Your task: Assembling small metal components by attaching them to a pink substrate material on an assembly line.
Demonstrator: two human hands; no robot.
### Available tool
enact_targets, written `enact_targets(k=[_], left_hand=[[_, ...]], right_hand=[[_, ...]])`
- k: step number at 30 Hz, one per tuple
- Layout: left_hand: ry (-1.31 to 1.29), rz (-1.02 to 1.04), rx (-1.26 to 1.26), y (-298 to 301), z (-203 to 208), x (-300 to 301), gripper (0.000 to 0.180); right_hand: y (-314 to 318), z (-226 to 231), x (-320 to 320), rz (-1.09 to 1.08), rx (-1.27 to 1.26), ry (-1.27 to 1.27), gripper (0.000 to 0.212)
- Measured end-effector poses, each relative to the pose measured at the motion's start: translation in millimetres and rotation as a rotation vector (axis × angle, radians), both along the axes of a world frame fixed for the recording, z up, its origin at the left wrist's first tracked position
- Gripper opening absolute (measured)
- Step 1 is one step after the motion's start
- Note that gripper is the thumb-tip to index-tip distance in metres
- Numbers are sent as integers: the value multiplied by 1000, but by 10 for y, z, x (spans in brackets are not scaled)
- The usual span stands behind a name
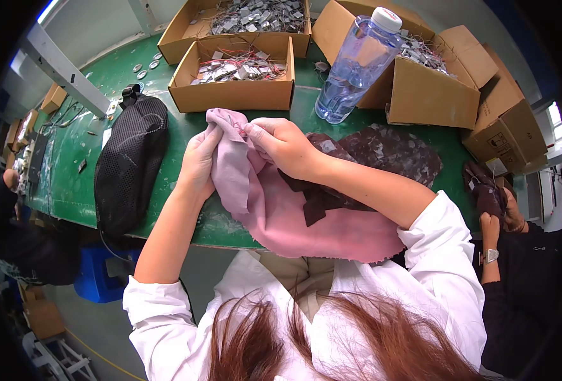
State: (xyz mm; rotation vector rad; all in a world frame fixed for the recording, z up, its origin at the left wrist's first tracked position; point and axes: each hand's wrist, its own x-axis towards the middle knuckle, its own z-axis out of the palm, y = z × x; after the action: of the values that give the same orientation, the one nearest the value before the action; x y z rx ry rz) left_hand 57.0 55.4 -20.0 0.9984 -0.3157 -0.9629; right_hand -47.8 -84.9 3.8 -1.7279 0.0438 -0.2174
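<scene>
Cloth of pink colour (319, 232) is at the centre of the frame, hanging over the front edge of the green table (157, 86). I see the left hand (201, 159) closed on its upper end, while the right hand (285, 147) pinches the same end between thumb and fingers. Dark cloth (395, 155) lies right of centre; the bottle (357, 70) stands at upper right.

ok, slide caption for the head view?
Left hand and right hand grip pink cloth at a green table, bottle beyond.
</scene>
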Motion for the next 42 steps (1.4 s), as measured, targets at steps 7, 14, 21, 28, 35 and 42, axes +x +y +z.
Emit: enact_targets(k=[7, 14, 21, 28, 35, 42], left_hand=[[-113, -12, -11, -12, 72, -58, 27], [-123, 61, -17, -35, 69, -94, 25], [-100, 34, -28, -47, 124, -151, 25], [-214, 143, 20, -8, 38, -83, 26], [-165, 4, -7, -45, 102, -135, 23], [-195, 83, 33, -34, 30, -122, 24]], right_hand=[[-10, -102, 7, -25, 6, -66, 30], [19, -104, 11, 17, -43, -62, 30], [2, -47, -29, -3, 130, 6, 30], [101, -58, -22, 118, 32, -25, 30], [31, -92, 13, 28, 49, -6, 30], [131, -155, 41, 120, 118, 3, 29]])
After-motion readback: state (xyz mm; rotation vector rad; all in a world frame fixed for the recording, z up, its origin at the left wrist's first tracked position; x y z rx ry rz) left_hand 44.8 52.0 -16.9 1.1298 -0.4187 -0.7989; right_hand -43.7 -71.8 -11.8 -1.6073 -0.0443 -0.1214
